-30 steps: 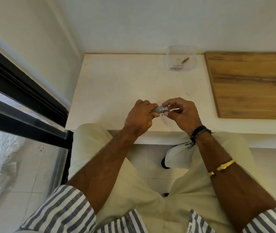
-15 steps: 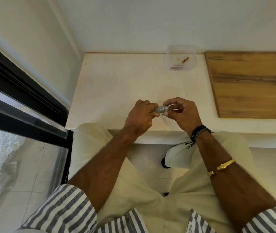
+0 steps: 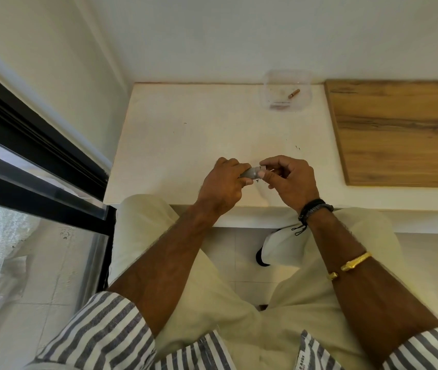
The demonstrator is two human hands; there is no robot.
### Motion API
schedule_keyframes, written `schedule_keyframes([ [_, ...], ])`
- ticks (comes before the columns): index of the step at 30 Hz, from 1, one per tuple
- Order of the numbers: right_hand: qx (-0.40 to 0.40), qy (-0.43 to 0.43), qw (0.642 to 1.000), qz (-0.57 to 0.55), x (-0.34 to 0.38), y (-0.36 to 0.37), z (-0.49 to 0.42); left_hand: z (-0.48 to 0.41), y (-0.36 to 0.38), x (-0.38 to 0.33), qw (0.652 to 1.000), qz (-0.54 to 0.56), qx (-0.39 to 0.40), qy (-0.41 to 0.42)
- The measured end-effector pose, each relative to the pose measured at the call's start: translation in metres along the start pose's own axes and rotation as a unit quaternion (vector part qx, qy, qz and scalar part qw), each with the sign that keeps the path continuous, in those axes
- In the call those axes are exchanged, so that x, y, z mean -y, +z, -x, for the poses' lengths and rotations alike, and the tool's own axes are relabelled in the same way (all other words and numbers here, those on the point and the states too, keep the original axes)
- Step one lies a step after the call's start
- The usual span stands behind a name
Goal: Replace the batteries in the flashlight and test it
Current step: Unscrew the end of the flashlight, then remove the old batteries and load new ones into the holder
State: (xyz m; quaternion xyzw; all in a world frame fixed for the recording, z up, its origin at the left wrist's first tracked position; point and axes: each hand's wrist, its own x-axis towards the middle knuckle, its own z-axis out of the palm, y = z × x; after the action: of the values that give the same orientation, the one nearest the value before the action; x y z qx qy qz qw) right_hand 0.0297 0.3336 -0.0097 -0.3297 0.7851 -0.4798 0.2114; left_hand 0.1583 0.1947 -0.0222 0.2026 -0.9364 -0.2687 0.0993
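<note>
A: Status check. We have the flashlight [image 3: 251, 172] clamped in the left hand [image 3: 223, 186], wrapped in a closed fist above the near edge of the white table [image 3: 186, 134]. Only a short grey section of the barrel shows between the 2 hands.

B: Confirmed. The right hand [image 3: 290, 180] is pinched narrow on the exposed end of the flashlight, thumb and forefinger closed on it. We cannot tell whether that end is a cap, a battery contact or the bare barrel; the fingers cover it.

A: Risk 1: loss of a small part. We judge that anything freed from that end would be tiny and round. If the pinch slips, it could roll off the near table edge, which lies just below the hands, and drop to the tiled floor [image 3: 242, 247] between the knees.

B: Risk 2: cross-threading. If we turn the end piece while it sits tilted on the barrel, the threads may bind.

A: Risk 3: polarity. No batteries are visible here, so orientation cannot be verified. A reversed cell would make the test fail.

B: Note also the clear container [image 3: 287, 90] at the far edge of the table, well apart from the hands. Reaching for it 1-handed would leave the flashlight less secure.
</note>
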Motion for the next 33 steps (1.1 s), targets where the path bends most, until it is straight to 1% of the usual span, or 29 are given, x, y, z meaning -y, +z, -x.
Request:
schedule_keyframes([
  [6, 0.027, -0.029, 0.999, -0.018, 0.003, -0.003, 0.0, 0.0, -0.002, -0.001, 1.0, -0.001, 0.006, -0.005],
  [10, 0.011, 0.016, 1.0, -0.018, 0.003, -0.001, 0.0, 0.0, -0.001, -0.001, 1.0, 0.0, 0.004, -0.004],
  [12, 0.0, 0.025, 1.0, -0.015, 0.001, 0.0, 0.0, 0.0, -0.001, -0.002, 1.0, -0.003, 0.006, -0.006],
  [21, 0.007, -0.012, 1.0, -0.019, 0.002, -0.005, 0.001, -0.001, -0.001, -0.001, 1.0, 0.003, 0.015, -0.025],
  [24, -0.015, 0.013, 0.998, -0.065, 0.0, -0.006, -0.001, -0.002, 0.0, -0.002, 0.999, 0.013, 0.011, -0.035],
  [26, -0.046, 0.034, 0.996, -0.07, -0.006, -0.007, -0.003, -0.003, 0.0, -0.002, 0.999, 0.025, 0.009, -0.043],
  [29, -0.114, 0.061, 0.992, -0.015, -0.018, -0.009, -0.009, -0.005, 0.0, -0.001, 0.998, 0.045, 0.006, -0.047],
  [33, -0.168, 0.089, 0.981, 0.033, -0.034, -0.014, -0.019, -0.004, 0.002, 0.0, 0.998, 0.052, -0.001, -0.036],
])
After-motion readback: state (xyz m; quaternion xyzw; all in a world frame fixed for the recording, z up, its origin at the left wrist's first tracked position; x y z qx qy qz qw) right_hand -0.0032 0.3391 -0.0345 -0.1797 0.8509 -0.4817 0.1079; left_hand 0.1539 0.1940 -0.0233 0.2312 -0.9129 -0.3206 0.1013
